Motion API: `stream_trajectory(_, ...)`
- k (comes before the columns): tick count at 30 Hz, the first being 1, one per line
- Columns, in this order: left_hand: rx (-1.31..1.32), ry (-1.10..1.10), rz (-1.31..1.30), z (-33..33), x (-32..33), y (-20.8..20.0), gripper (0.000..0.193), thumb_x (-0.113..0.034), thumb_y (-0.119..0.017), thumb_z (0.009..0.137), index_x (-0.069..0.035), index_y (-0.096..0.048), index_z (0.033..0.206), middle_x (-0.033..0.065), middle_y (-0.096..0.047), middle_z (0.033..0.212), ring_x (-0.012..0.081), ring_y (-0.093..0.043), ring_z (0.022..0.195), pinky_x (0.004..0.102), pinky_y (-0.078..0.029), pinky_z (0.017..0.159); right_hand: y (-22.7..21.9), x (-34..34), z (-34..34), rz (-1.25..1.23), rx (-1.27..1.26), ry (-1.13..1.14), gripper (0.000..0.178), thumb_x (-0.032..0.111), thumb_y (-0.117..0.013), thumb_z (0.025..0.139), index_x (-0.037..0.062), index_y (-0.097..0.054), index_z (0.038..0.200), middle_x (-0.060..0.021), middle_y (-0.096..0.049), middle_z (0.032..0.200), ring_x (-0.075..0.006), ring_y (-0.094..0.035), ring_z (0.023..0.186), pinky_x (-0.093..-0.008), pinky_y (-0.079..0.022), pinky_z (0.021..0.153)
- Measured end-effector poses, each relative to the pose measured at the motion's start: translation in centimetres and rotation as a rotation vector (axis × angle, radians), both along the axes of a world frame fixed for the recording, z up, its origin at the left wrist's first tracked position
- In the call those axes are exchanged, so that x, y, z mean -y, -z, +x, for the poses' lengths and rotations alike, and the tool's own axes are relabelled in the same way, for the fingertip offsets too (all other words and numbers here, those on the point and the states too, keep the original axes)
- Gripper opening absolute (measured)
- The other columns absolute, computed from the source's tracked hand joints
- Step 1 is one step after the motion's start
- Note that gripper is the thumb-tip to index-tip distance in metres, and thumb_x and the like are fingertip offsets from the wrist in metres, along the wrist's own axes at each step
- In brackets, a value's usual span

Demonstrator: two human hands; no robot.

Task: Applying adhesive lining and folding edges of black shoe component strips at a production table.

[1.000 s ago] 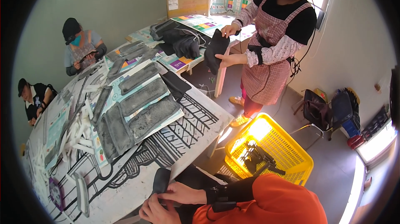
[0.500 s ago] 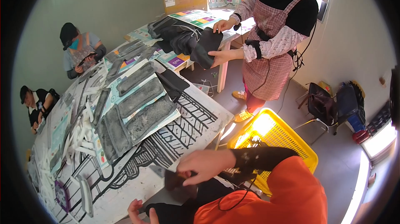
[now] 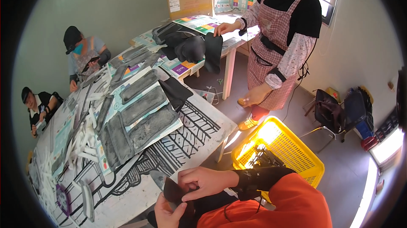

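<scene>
Near the table's front edge, my left hand (image 3: 168, 213) is closed on the lower edge of a dark, flexible sheet piece (image 3: 173, 191). My right hand (image 3: 204, 184) has curled fingers and its thumb pressed to the same piece from the right. A flat grey tip (image 3: 157, 178) shows just beyond the piece; what it belongs to is hidden. Beyond my hands, dark grey, dusty-looking padded pieces (image 3: 153, 127) lie on printed sheets. White strips (image 3: 87, 145) are heaped to their left.
A yellow plastic basket (image 3: 316, 160) stands on the floor at my right, with dark things inside. Across the table's corner a person in a checked apron (image 3: 275, 28) holds a black piece (image 3: 213, 52). Two other people sit along the left side. A chair (image 3: 328, 115) stands at the right.
My left hand has come up and taken hold of the dark piece, which my right hand held before. The person in the apron has lowered one hand from the black piece.
</scene>
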State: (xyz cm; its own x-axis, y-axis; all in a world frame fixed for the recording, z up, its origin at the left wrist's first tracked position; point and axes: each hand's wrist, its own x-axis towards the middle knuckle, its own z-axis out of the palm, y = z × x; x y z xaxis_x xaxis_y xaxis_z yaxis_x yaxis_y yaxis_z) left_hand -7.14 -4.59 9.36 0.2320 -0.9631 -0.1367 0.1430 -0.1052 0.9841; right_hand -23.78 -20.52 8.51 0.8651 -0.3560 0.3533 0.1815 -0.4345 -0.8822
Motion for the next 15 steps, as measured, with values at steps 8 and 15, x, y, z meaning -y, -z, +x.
stream_trajectory(8, -0.038, -0.190, 0.007, 0.8, -1.7, -0.6, 0.013, 0.000, -0.070, 0.096, -0.001, -0.065, 0.108, 0.0017, -0.067, 0.101, 0.0103, -0.061, 0.093, 0.0251, -0.046, 0.085, 1.4, 0.1, 1.8, 0.108, 0.086, -0.028, 0.035, 0.029, -0.078, 0.093, 0.0000, -0.059, 0.090, -0.0061, -0.054, 0.086, -0.0164, -0.056, 0.069, -0.0309, -0.044, 0.060)
stream_trajectory(15, 0.013, -0.169, -0.056, 0.5, -0.4, -2.0, 0.021, 0.002, -0.068, 0.096, 0.002, -0.064, 0.116, 0.0076, -0.066, 0.113, 0.0180, -0.061, 0.110, 0.0319, -0.045, 0.101, -3.1, 2.9, 1.1, -0.255, -0.074, -0.179, 0.026, 0.023, -0.075, 0.094, 0.0008, -0.062, 0.094, -0.0108, -0.059, 0.088, -0.0259, -0.062, 0.077, -0.0367, -0.050, 0.067)
